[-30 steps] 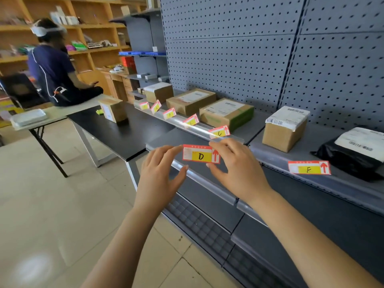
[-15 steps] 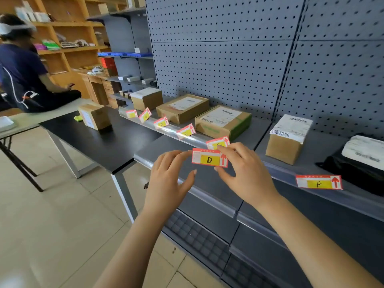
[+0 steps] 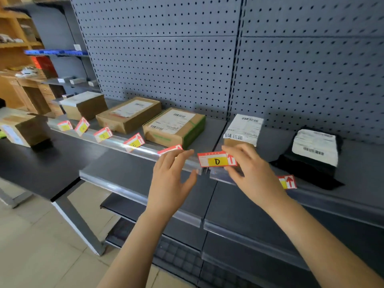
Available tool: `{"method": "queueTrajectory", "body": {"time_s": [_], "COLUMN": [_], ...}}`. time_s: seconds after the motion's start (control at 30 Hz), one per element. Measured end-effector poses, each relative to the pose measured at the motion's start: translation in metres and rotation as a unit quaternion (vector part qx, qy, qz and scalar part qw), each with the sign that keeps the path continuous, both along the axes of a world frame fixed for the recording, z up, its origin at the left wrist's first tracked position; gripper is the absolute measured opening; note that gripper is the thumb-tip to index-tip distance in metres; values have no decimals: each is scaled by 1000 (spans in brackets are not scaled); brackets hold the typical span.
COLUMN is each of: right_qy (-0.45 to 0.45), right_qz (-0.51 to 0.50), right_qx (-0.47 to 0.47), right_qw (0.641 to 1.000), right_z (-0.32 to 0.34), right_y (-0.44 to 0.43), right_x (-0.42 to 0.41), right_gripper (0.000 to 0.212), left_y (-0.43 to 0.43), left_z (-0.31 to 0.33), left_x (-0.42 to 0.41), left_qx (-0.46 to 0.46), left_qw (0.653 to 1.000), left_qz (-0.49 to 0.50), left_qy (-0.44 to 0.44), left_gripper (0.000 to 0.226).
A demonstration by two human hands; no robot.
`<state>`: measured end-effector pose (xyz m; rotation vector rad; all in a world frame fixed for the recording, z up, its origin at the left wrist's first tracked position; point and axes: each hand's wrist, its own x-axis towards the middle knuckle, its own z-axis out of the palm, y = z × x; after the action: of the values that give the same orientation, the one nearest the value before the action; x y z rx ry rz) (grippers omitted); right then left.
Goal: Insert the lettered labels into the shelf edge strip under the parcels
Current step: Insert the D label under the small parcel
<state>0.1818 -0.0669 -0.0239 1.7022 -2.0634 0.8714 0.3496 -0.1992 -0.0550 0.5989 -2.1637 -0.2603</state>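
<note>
1. My right hand [image 3: 249,173] pinches the right end of the D label [image 3: 217,161] between thumb and forefinger. The card is upright, with the letter facing me.
2. My left hand [image 3: 170,183] holds nothing. Its fingers are apart and relaxed, with the tips just beside the card's left edge. I cannot tell whether they touch it.
3. The card's lower edge sits at the lip of the shelf edge strip [image 3: 118,142], where two shelf sections meet, in front of the white-stickered box [image 3: 243,129]. I judge it not yet seated.
4. Done so far: five tilted labels [image 3: 102,134] stand along the strip to the left. One more label [image 3: 287,181] shows past my right wrist, below the black bag parcel [image 3: 311,154].
5. Left to do: pressing D down into the channel. I see no further loose cards.
</note>
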Motion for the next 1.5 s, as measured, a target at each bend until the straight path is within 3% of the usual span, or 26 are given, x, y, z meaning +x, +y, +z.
{"method": "queueTrajectory", "body": {"time_s": [0.47, 0.97, 1.27, 1.5], "right_qy": [-16, 3, 19, 75], "right_qz": [-116, -152, -149, -169], "right_qx": [60, 73, 112, 47], "right_qw": [991, 986, 982, 982], "right_z": [-10, 0, -18, -14], "right_y": [29, 32, 20, 19], "right_x": [-31, -15, -5, -8], "right_gripper": [45, 52, 44, 26], "left_y": [-17, -25, -28, -33], "left_z": [-24, -34, -34, -35], "left_x": [-57, -65, -66, -63], "left_qx": [11, 28, 31, 28], "left_qw": [992, 983, 980, 978], "left_qz": [-126, -179, -196, -204], "left_qy": [-19, -34, -34, -24], "left_gripper": [40, 44, 46, 44]}}
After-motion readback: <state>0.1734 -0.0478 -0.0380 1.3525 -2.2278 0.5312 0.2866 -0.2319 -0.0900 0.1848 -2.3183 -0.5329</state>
